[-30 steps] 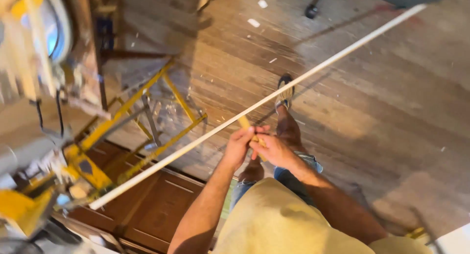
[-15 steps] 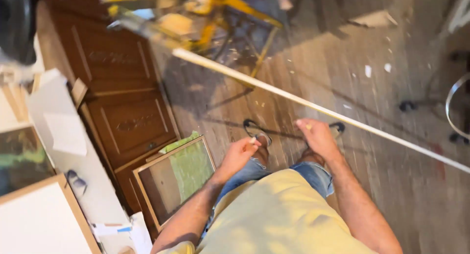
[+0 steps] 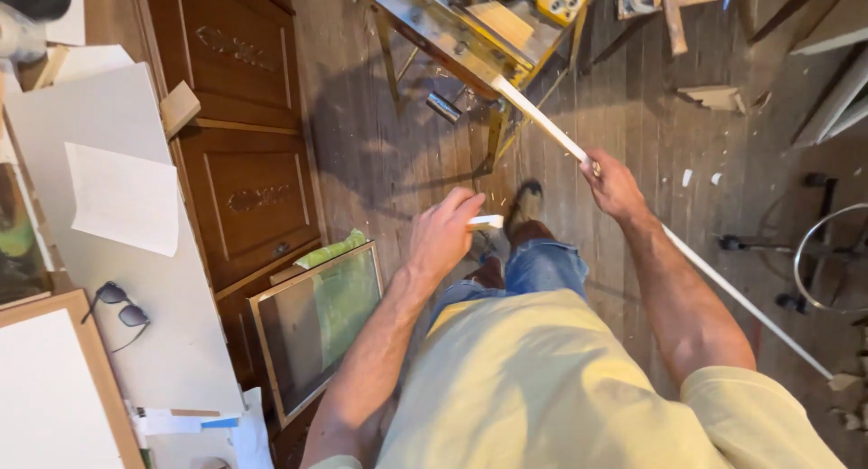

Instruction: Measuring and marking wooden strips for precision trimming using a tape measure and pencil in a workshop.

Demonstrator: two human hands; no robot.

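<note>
Trim strip [image 3: 542, 121], long & white, gripped mid-length by right hand [image 3: 615, 184], far end on saw stand [image 3: 452, 35] at upper centre; left hand [image 3: 443, 234] closed on short white offcut [image 3: 486, 222]. Long piece apparently not yet cut.

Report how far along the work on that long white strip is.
Done: one end of the long white strip lies on the yellow-framed saw stand. In hand: the right hand grips the strip mid-length, and the left hand holds a small white block. Left: the strip looks uncut, its far end trailing over the wooden floor.
</note>
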